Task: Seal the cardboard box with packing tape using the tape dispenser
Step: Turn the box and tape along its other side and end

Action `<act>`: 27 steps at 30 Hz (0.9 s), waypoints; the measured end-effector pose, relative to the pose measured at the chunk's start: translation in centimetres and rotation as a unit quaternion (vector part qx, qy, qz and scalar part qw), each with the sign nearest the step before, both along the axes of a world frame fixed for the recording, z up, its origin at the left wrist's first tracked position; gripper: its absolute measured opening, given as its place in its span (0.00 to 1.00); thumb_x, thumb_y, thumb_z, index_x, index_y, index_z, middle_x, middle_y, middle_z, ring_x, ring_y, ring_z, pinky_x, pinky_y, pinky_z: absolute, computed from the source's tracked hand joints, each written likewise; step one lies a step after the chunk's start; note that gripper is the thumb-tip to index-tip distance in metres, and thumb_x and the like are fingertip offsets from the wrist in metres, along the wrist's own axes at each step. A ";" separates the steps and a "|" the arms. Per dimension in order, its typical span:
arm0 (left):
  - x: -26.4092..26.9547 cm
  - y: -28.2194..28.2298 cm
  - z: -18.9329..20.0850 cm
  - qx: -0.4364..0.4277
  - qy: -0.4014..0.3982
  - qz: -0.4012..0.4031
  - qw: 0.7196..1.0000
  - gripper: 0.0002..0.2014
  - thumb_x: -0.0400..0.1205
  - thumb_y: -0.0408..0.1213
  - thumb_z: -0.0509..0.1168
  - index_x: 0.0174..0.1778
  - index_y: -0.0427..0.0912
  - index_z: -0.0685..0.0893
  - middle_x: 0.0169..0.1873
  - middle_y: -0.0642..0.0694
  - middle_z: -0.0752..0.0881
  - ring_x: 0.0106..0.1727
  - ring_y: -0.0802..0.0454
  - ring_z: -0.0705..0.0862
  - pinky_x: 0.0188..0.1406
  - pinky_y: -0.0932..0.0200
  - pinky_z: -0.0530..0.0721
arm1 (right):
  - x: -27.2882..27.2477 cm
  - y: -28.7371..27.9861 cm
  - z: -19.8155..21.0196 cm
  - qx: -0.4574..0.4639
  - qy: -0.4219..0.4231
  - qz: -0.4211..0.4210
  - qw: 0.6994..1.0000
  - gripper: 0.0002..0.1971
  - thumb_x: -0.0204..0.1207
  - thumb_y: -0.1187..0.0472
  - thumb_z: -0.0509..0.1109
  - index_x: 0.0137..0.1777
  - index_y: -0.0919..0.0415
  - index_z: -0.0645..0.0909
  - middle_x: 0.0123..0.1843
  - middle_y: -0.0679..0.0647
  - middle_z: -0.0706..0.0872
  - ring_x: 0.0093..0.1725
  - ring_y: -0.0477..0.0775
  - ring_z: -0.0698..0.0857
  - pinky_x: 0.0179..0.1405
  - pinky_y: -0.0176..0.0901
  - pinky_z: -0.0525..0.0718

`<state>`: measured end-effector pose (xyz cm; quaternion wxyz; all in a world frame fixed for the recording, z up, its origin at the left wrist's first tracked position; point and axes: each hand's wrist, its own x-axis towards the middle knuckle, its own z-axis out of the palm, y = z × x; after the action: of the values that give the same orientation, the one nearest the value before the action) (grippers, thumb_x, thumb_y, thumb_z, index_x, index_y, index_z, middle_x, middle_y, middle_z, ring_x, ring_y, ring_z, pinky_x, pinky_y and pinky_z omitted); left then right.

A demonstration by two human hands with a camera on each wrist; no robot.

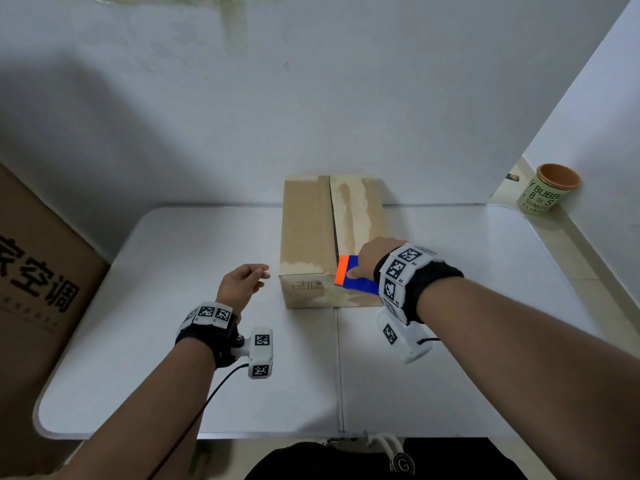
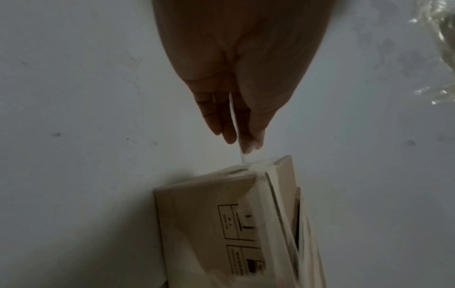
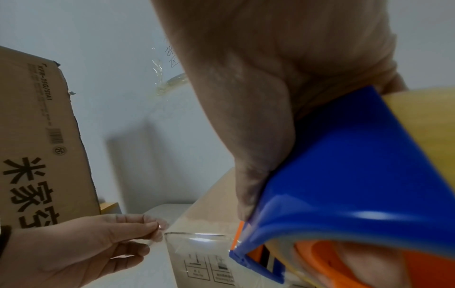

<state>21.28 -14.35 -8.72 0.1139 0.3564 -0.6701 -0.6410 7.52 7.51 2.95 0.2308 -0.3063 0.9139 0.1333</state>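
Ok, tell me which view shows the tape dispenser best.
Right wrist: the tape dispenser fills the frame, its blue shell gripped by the right hand, at the cardboard box. The head view shows it small, half hidden by that hand. Left wrist shows none of it.

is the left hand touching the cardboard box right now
Apart. The head view shows white table between the left hand and the cardboard box; the left wrist view also shows a gap between fingertips and box.

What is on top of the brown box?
The blue and orange tape dispenser sits at the near edge of the cardboard box, gripped by the right hand. Shiny tape runs down its front. The inside is hidden by closed flaps.
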 end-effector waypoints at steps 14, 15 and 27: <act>-0.7 -3.3 1.4 -0.105 -0.131 -0.001 0.986 0.13 0.84 0.34 0.59 0.61 0.34 0.84 0.48 0.43 0.89 0.34 0.51 0.83 0.44 0.56 0.83 | -0.2 -0.5 0.8 0.004 -0.040 -0.048 0.998 0.26 0.78 0.40 0.64 0.28 0.58 0.67 0.29 0.51 0.73 0.26 0.48 0.71 0.24 0.39 0.64; -0.6 -4.0 1.7 -0.093 -0.138 0.032 0.985 0.14 0.84 0.32 0.58 0.62 0.31 0.82 0.50 0.40 0.88 0.34 0.50 0.83 0.42 0.56 0.83 | -0.2 -0.5 0.8 0.006 -0.039 -0.047 0.998 0.25 0.78 0.40 0.64 0.28 0.58 0.67 0.29 0.51 0.73 0.26 0.48 0.71 0.24 0.39 0.64; -5.7 2.4 6.3 -0.509 -0.138 -0.459 0.715 0.06 0.80 0.40 0.67 0.46 0.42 0.80 0.42 0.49 0.80 0.44 0.50 0.77 0.43 0.58 0.74 | 0.0 -0.5 1.3 0.027 -0.030 -0.026 0.999 0.25 0.80 0.41 0.62 0.28 0.58 0.67 0.29 0.51 0.72 0.26 0.48 0.71 0.24 0.39 0.64</act>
<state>15.56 -11.98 -2.46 -0.1244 -0.0223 -0.9846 -0.1204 7.56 6.98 4.21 0.2695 -0.2802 0.9101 0.1431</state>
